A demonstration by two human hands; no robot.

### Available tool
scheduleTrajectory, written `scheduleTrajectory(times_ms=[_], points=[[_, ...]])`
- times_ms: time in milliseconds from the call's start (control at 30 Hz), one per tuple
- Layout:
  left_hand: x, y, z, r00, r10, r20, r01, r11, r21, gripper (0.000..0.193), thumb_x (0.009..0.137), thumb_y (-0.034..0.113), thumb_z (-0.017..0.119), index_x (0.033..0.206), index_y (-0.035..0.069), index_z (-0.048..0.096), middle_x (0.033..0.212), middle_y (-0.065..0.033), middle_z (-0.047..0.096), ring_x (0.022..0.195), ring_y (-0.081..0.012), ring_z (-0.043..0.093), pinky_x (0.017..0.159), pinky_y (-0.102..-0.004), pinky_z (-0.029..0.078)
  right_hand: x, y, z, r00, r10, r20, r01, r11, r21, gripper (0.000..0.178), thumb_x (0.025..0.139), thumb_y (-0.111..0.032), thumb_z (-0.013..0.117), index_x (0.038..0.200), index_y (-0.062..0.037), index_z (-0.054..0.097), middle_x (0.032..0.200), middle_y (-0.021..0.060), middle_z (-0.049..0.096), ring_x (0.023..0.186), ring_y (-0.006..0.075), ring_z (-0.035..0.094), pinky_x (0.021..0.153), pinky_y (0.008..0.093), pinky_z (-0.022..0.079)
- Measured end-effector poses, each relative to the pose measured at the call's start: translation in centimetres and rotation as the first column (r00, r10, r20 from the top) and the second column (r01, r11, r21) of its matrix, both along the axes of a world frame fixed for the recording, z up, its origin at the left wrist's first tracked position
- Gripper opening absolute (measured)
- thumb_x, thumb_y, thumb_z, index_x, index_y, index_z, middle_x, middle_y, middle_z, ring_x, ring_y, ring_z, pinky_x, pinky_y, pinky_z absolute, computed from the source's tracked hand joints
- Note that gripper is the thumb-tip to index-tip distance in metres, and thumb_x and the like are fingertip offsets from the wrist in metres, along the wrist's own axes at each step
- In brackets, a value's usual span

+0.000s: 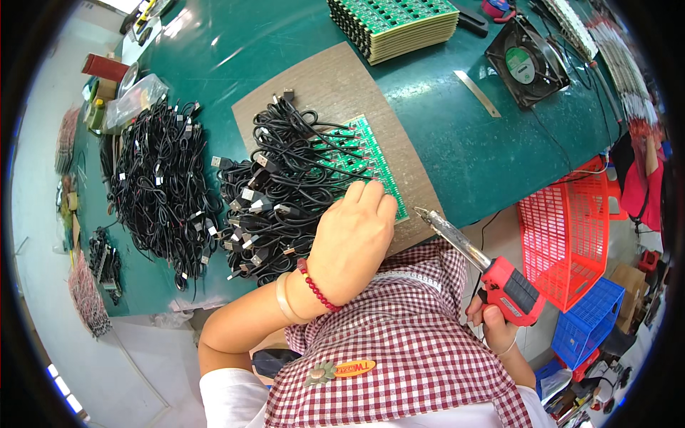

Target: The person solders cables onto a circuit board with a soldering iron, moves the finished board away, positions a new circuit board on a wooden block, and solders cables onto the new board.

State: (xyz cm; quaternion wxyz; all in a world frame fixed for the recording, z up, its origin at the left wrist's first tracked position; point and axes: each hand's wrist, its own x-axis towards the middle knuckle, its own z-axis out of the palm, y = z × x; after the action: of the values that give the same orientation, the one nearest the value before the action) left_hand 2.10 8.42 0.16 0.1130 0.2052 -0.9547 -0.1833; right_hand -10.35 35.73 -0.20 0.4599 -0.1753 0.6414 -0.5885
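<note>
My left hand is bent over the near edge of a green circuit board, its fingers curled together; what the fingertips pinch is hidden beneath them. Black USB cables with silver plugs lie bunched left of that hand, several with their wire ends on the board. Board and bunch rest on a brown sheet. Wrapped round the red and black handle of a soldering iron, my right hand is at the table's near edge. The iron's metal tip points up and left, just right of the board and apart from it.
Another heap of black USB cables lies to the left. At the back are a stack of green circuit boards, a metal ruler and a black fan. Red and blue baskets stand off the table's right side.
</note>
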Motion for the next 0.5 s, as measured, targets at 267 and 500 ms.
scheduleTrajectory(times_ms=[267,500], points=[[-0.15,-0.09,0.16,1.0,-0.005,0.0,0.005,1.0,-0.012,0.012,0.071,0.005,0.065,0.078,0.005,0.055,0.081,-0.0088,0.049,0.08,-0.0256,0.053,0.066,-0.0345,0.049,0.06,-0.03,-0.54,0.999,0.033,-0.037,-0.032,0.999,0.026,0.022,0.085,-0.015,0.066,0.097,0.0025,0.061,0.075,0.0079,0.063,0.068,0.0137,0.058,0.063,0.0279,0.048],[-0.29,-0.61,0.25,0.998,-0.055,0.025,0.054,0.998,0.031,0.013,0.072,0.006,0.065,0.08,0.004,0.055,0.082,-0.0091,0.051,0.082,-0.0261,0.054,0.068,-0.0351,0.049,-0.18,-0.42,-0.48,0.985,0.105,-0.138,-0.09,0.99,0.106,0.017,0.081,-0.016,0.069,0.078,0.0002,0.064,0.074,0.0085,0.065,0.068,0.0165,0.059,0.064,0.0312,0.048]])
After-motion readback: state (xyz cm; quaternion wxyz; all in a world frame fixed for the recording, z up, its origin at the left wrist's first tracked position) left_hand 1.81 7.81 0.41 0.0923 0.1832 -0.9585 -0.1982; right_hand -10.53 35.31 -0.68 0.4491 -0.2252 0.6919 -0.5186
